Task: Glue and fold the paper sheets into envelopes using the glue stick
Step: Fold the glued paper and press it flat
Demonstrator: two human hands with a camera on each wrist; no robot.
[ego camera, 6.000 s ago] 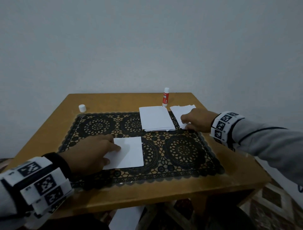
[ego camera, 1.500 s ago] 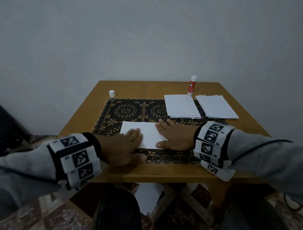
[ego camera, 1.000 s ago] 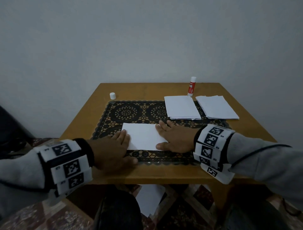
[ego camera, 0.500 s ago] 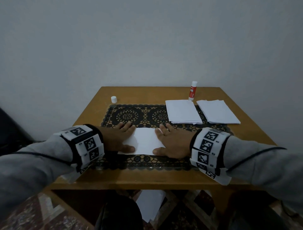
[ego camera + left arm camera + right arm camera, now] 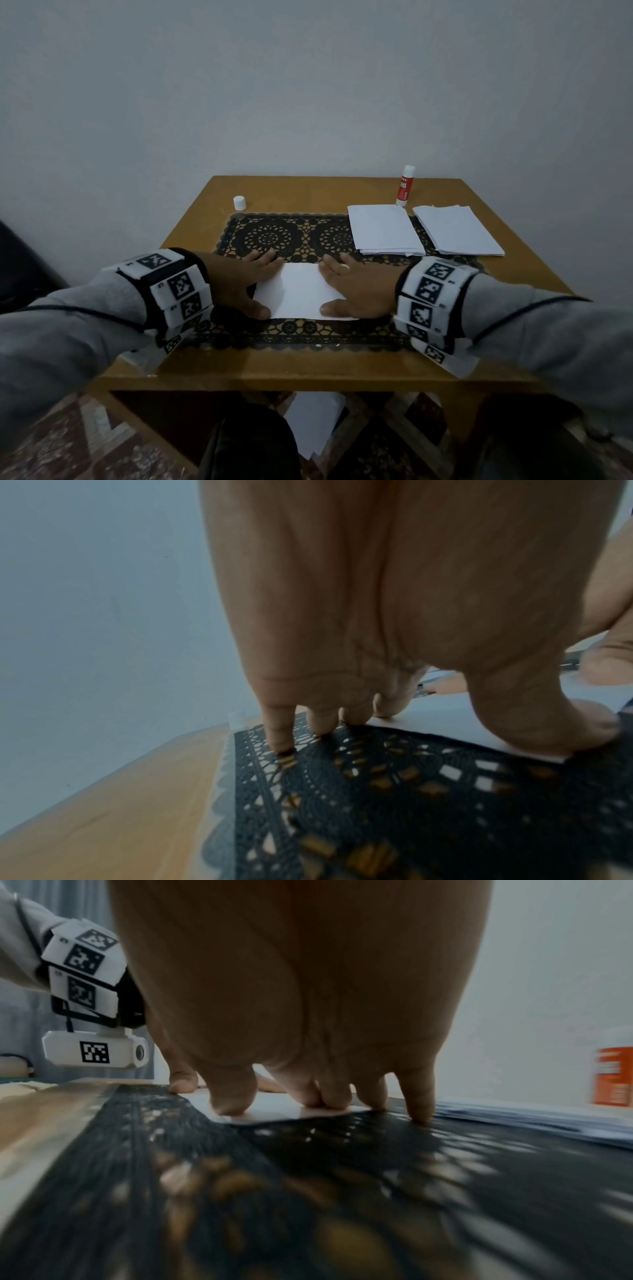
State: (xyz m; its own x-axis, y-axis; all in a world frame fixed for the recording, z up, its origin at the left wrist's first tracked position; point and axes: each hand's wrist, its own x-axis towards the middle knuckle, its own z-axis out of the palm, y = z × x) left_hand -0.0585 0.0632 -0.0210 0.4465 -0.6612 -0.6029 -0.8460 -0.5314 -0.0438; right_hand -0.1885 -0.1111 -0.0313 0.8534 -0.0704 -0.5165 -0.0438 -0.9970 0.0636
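Both sets of fingers lie straight and flat, the left hand (image 5: 239, 286) pressing one end of the folded sheet (image 5: 296, 291) and the right hand (image 5: 359, 291) the other, holding it down on the lace mat (image 5: 274, 236). Thin, limp paper like that slides and creases easily, so I'd lift it by a pinched edge. The glue stick (image 5: 405, 186) stands well apart, behind two paper stacks (image 5: 383, 229).

Dim, grainy pics; wrist views blurred (edges warped).
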